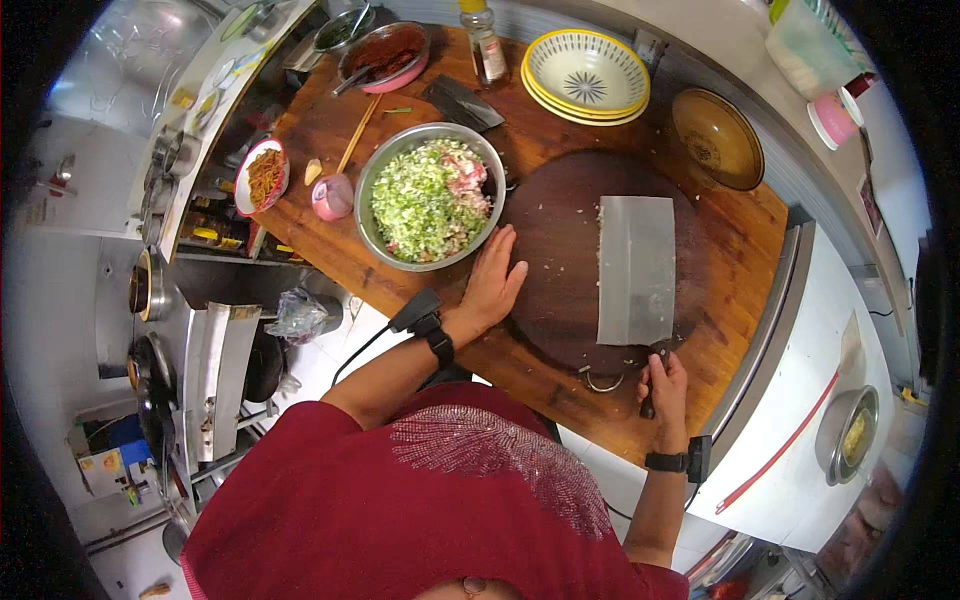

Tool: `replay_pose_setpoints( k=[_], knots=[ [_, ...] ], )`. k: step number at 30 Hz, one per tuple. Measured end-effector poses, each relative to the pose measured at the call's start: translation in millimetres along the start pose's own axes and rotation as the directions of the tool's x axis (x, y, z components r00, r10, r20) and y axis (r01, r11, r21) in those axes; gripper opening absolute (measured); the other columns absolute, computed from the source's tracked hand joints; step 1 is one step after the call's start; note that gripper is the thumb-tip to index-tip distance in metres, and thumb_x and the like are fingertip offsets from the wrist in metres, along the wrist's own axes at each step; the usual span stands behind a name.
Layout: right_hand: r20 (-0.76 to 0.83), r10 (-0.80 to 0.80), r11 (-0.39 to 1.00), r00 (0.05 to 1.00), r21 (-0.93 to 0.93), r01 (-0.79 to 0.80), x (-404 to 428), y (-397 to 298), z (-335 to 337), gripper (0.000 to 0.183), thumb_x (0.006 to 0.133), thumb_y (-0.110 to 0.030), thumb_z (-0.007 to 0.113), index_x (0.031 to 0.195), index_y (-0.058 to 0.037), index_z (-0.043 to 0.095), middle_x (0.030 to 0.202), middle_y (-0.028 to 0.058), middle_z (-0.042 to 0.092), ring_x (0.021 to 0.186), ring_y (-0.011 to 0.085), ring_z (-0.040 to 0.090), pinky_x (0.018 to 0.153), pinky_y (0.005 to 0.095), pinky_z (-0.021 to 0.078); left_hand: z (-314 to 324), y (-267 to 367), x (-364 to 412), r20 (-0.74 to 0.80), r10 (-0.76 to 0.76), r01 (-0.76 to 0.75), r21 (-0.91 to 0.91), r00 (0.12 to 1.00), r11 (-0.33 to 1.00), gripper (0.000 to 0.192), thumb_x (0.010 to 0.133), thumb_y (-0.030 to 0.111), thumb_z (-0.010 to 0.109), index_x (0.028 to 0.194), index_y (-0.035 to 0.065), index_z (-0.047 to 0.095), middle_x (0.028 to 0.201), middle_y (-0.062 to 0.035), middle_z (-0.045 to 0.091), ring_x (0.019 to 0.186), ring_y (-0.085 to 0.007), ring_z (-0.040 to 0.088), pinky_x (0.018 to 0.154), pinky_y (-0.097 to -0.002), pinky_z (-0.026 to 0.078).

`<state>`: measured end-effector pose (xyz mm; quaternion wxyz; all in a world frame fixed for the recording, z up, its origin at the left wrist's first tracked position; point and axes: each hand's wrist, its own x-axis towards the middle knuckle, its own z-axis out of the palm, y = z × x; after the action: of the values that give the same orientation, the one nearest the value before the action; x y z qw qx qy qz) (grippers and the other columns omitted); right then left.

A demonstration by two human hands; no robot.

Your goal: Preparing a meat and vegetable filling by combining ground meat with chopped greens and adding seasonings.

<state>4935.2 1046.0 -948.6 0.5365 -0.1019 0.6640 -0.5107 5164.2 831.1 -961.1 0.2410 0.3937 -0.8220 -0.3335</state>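
Note:
My right hand (pixel 663 390) grips the dark handle of a broad cleaver (pixel 636 270), whose blade lies flat over the round dark chopping board (pixel 555 217). Small chopped bits stick along the blade's left edge and dot the board. Fingers extended, my left hand (pixel 491 279) rests between the board's left edge and a metal bowl (pixel 365 225), near the bowl's rim. Chopped green onion (pixel 412 195) and pinkish minced meat (pixel 466 174) fill that bowl. A halved red onion (pixel 332 197) sits to its left, beside a pair of chopsticks (pixel 360 133).
Stacked yellow-rimmed bowls (pixel 586 75), a brown glass bowl (pixel 718 139), a bottle (pixel 485 46) and a bowl of red paste (pixel 384 56) stand along the wooden table's back. A red-rimmed bowl (pixel 262 177) is at the left edge. A long red-handled spatula (pixel 784 439) lies on the white surface at right.

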Motion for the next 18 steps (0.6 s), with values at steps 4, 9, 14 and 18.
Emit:
replay_pose_setpoints(
  k=[4,9,14,18],
  knots=[
    [0.042,0.020,1.000,0.999,-0.025,-0.019,-13.6,7.3,15.6,0.010,0.085,-0.014,0.047,0.080,-0.0064,0.044,0.057,0.0005,0.044,0.040,0.0073,0.041,0.036,0.0209,0.0332,4.5,1.8,15.8,0.012,0.092,-0.093,0.067,0.996,0.993,0.053,0.084,0.024,0.042,0.121,-0.0099,0.025,0.126,-0.0261,0.028,0.118,-0.0381,0.026,0.099,-0.0405,0.020],
    [-0.016,-0.012,0.999,1.000,0.043,0.012,-39.2,26.0,20.1,0.009,0.085,-0.012,0.046,0.079,-0.0068,0.043,0.057,0.0007,0.043,0.039,0.0079,0.040,0.036,0.0210,0.0332,26.8,-1.7,51.6,-0.027,0.070,-0.060,0.262,0.997,0.963,0.060,0.083,0.031,0.044,0.122,-0.0103,0.023,0.128,-0.0282,0.023,0.120,-0.0422,0.020,0.100,-0.0426,0.016],
    [-0.257,0.092,0.985,0.962,0.162,-0.051,-82.9,40.7,-0.4,0.010,0.086,-0.014,0.043,0.079,-0.0079,0.040,0.056,0.0004,0.041,0.038,0.0082,0.039,0.035,0.0211,0.0328,45.2,3.2,69.0,0.039,0.142,-0.142,0.507,0.989,0.850,0.066,0.082,0.042,0.041,0.121,-0.0090,0.028,0.130,-0.0258,0.023,0.122,-0.0393,0.018,0.101,-0.0404,0.015],
    [-0.406,0.092,0.972,0.909,0.234,0.006,-112.9,57.8,-25.7,0.012,0.087,-0.018,0.043,0.079,-0.0099,0.040,0.055,-0.0002,0.041,0.037,0.0086,0.038,0.033,0.0210,0.0317,52.7,25.5,53.8,0.358,0.361,-0.478,0.330,0.861,0.814,0.068,0.082,0.047,0.036,0.122,-0.0071,0.029,0.131,-0.0225,0.023,0.124,-0.0345,0.018,0.101,-0.0403,0.015]
  ],
)
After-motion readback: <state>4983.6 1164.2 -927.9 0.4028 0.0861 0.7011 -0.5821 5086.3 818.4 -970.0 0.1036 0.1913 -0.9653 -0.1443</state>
